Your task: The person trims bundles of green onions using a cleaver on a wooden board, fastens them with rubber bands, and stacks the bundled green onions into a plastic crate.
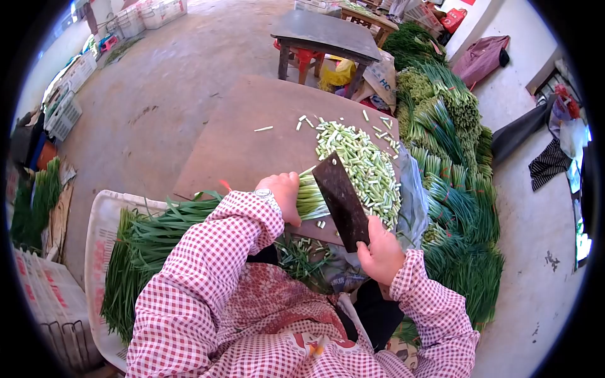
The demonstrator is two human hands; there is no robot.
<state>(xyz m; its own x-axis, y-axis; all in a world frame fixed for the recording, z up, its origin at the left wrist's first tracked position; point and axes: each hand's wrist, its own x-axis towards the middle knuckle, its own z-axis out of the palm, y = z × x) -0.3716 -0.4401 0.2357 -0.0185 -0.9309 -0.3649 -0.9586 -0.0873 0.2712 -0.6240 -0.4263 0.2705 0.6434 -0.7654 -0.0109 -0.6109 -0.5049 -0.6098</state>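
On the brown board [220, 135], my left hand [281, 194] is closed over a bundle of green stalks [310, 197], whose pale ends point right. My right hand [382, 251] grips a dark, wide-bladed cleaver [341, 198]. Its blade stands beside the cut ends of the bundle. A heap of short chopped pieces [362, 164] lies right of and beyond the blade, with a few loose pieces around it. The leafy part of the bundle reaches left under my left forearm.
A white crate [104, 230] with long green leaves [132, 252] stands at the left. Tied green bundles [450, 189] are piled along the right. Beyond the board is a dark table [328, 33]. Trimmed scraps [302, 257] lie below the board's near edge.
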